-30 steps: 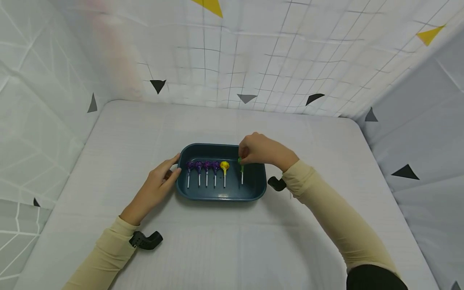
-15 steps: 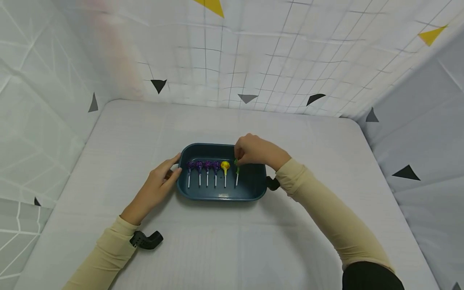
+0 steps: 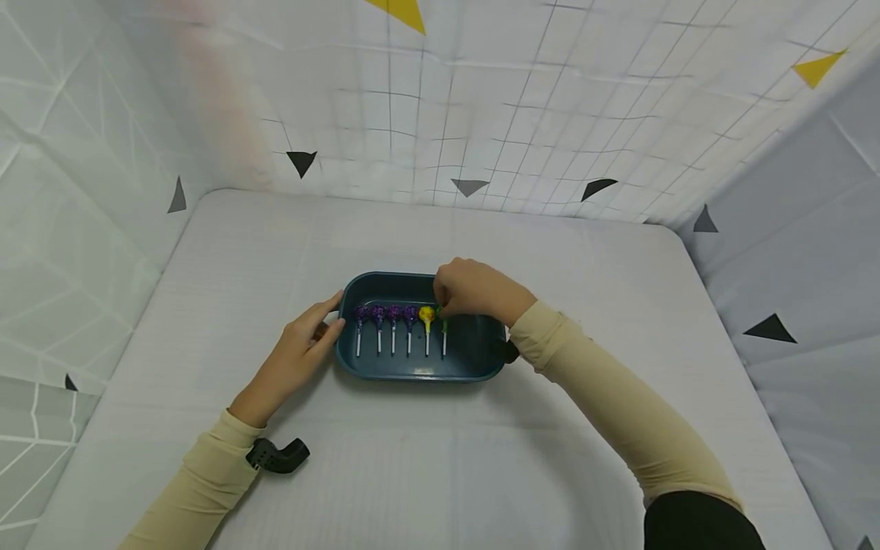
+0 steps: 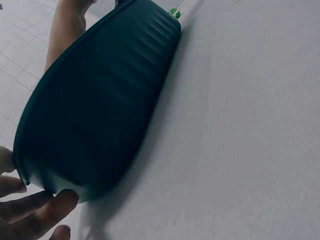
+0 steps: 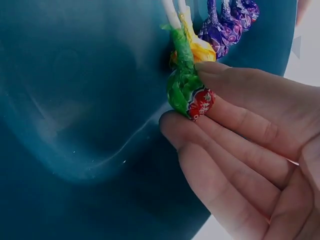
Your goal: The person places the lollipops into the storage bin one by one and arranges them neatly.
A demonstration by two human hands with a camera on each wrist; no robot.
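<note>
Inside a dark blue-green tray (image 3: 419,374) stands a row of lollipops: several purple-wrapped ones (image 3: 378,315), then a yellow one (image 3: 427,315). Just right of the yellow one, my right hand (image 3: 481,290) pinches a green-wrapped lollipop (image 5: 187,92) by its candy head, between thumb and fingers. Its white stick points toward the tray's near side, like the others. At the tray's left end my left hand (image 3: 299,347) touches the rim and end wall with extended fingers. Those fingers (image 4: 37,210) lie against the outer wall in the left wrist view.
The tray sits on a white-covered table (image 3: 385,473) with patterned cloth walls around it. A small green round thing (image 4: 174,12) with a white line shows past the tray's far end in the left wrist view. Black devices (image 3: 278,456) are on both wrists.
My right hand has moved left with the green lollipop, from apart in the tray's right half to close beside the yellow one. My left hand has stayed at the tray's left end.
</note>
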